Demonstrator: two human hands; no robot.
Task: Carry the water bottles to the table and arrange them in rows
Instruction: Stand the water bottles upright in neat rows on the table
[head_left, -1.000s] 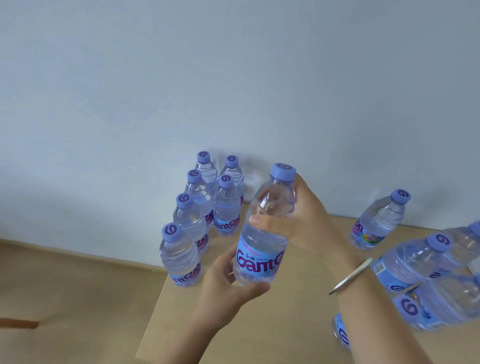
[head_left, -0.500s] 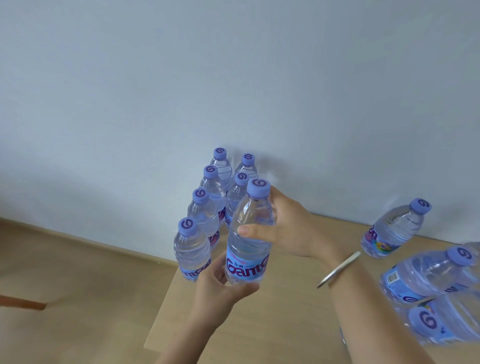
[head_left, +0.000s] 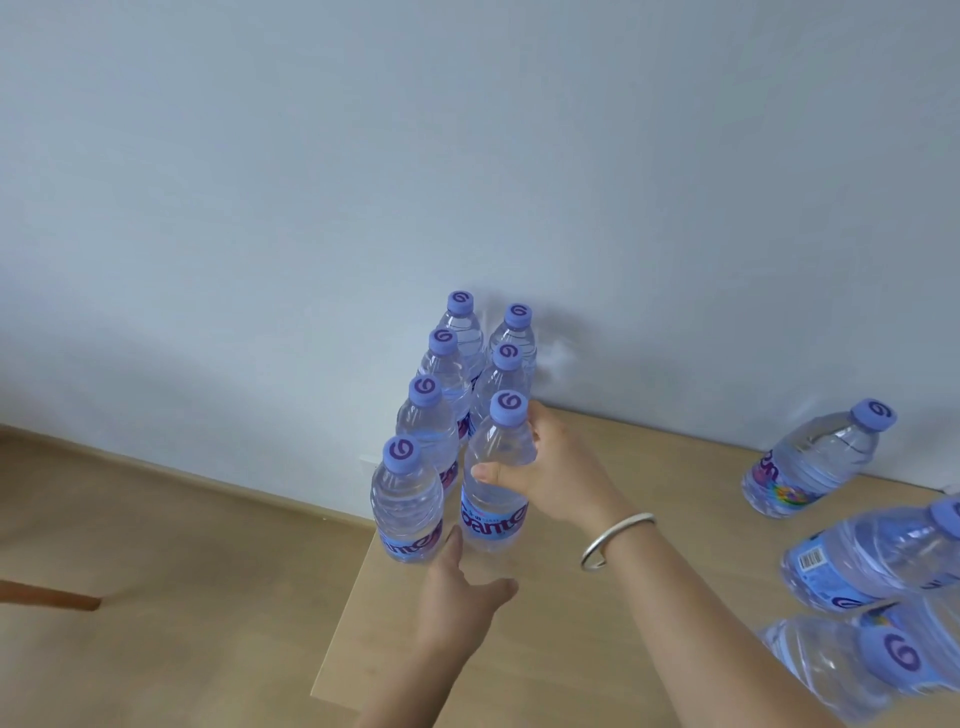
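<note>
Clear water bottles with purple caps stand in two rows at the table's (head_left: 665, 467) far left corner, against the wall. The left row (head_left: 410, 499) holds several bottles. The right row has two bottles (head_left: 506, 364), and a third water bottle (head_left: 493, 499) stands upright in front of them. My right hand (head_left: 556, 467) grips that bottle around its upper body, a silver bangle on the wrist. My left hand (head_left: 457, 587) is at the bottle's base, fingers spread between it and the front left bottle, thumb apart below it.
More bottles sit at the right: one near the wall (head_left: 815, 457) and two closer ones (head_left: 872, 556), (head_left: 841, 670) that look to lie on their sides. The table's left edge (head_left: 345, 618) drops to a wood floor, where a brown wooden bar (head_left: 52, 595) pokes in.
Both hands brought the bottle down and forward into the right row, behind the front left bottle's side. My left hand has loosened from cupping its base.
</note>
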